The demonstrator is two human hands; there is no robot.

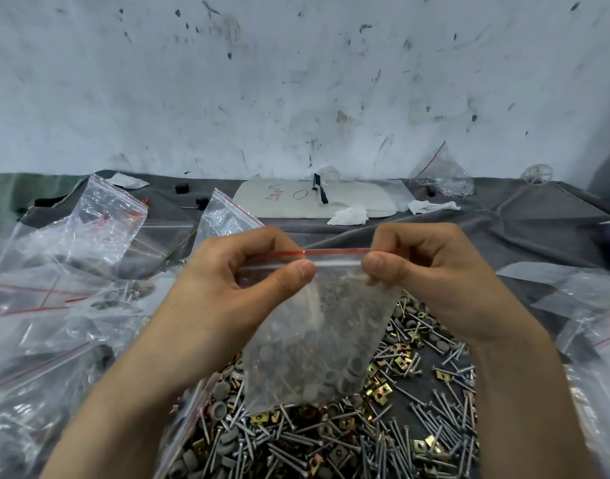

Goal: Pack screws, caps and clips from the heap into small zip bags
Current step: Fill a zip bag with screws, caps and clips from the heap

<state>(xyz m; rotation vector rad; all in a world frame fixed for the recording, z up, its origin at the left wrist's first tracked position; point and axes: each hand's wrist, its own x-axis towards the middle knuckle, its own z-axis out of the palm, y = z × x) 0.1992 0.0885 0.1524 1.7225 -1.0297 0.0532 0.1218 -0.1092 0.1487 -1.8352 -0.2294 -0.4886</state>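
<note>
From the head view, one zip bag [317, 337] already holds caps and screws, and I judge it at the sealing step. A big heap [348, 433] still waits on the grey cloth [504, 229] beneath it, so much remains. My left hand [234, 278] and right hand [431, 271] pinch the bag's red-lined top strip at its two ends, thumbs pressed against fingers.

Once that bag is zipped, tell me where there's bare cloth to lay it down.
Bare grey cloth lies beyond the right hand, bordered by the crumpled tissue and the white board. Crowded: the heap of screws, caps and clips under the held zip bag, and loose zip bags covering the left side.
</note>
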